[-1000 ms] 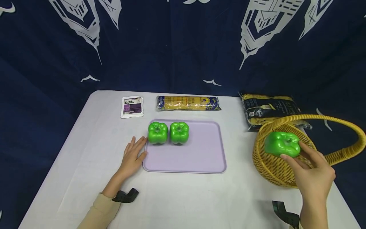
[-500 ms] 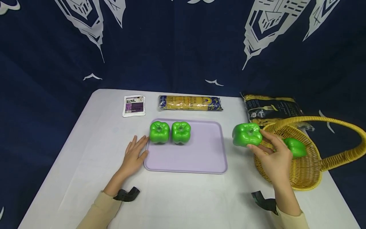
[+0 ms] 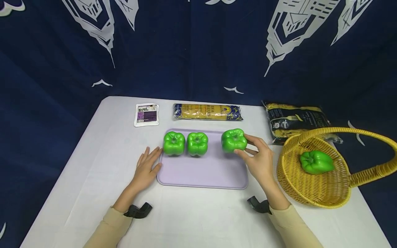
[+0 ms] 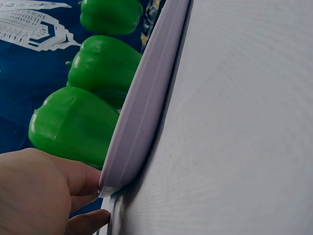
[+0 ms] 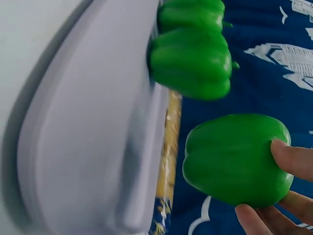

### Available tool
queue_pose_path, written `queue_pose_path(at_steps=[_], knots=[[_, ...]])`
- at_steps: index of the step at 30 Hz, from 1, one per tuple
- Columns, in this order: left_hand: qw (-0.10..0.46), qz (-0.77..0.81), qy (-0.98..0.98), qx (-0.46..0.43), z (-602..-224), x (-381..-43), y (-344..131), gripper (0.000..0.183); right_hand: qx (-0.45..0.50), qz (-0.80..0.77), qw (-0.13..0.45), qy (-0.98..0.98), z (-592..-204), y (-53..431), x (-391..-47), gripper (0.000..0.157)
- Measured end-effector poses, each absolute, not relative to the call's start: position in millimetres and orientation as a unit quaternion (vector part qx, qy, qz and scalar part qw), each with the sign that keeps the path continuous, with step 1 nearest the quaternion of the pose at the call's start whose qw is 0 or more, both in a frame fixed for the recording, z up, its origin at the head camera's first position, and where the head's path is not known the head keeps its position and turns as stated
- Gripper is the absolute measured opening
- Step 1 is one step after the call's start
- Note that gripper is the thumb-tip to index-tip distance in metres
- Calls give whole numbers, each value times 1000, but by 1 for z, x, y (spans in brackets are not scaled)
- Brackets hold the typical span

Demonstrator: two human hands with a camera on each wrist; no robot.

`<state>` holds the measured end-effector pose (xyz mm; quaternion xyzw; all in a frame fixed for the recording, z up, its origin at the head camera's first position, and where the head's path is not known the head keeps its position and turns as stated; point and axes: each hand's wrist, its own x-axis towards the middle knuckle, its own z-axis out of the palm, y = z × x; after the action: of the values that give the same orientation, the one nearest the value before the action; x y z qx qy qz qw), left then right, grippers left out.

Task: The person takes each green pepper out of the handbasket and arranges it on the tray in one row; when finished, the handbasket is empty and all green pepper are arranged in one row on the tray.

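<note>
My right hand (image 3: 260, 156) pinches a green bell pepper (image 3: 234, 140) between thumb and fingers, over the right part of the lilac tray (image 3: 203, 174). In the right wrist view this held pepper (image 5: 237, 159) shows a gap between it and the tray. Two more green peppers stand side by side at the tray's back left, the left one (image 3: 174, 143) near the corner and the other (image 3: 197, 144) just right of it. My left hand (image 3: 145, 172) lies with fingers spread at the tray's left edge; its fingertips touch the rim in the left wrist view.
At the right, a yellow wicker basket (image 3: 289, 179) with a tall handle holds one green pepper (image 3: 316, 162). Behind it lies a black-and-yellow pasta bag (image 3: 294, 119). A long noodle packet (image 3: 207, 112) and a small white-and-purple sachet (image 3: 147, 114) lie along the back.
My right hand has lifted the pepper out from the basket and carried it left, over the tray. Another pepper in the basket has come into sight. The left hand stays at the tray's edge.
</note>
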<state>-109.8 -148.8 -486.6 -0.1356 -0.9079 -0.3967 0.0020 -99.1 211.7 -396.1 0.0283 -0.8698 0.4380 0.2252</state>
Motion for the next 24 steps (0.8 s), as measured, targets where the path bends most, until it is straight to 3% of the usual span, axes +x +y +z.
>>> queue_pose_path(at_steps=[10,24], knots=[[4,-393,-909,-137,-486,-110,-149,53,24,440,187,-878,-411,183,-106,58],[5,-393,-909,-138,-485,-110,-148,53,16,430,164,-888,-425,179,-110,59]])
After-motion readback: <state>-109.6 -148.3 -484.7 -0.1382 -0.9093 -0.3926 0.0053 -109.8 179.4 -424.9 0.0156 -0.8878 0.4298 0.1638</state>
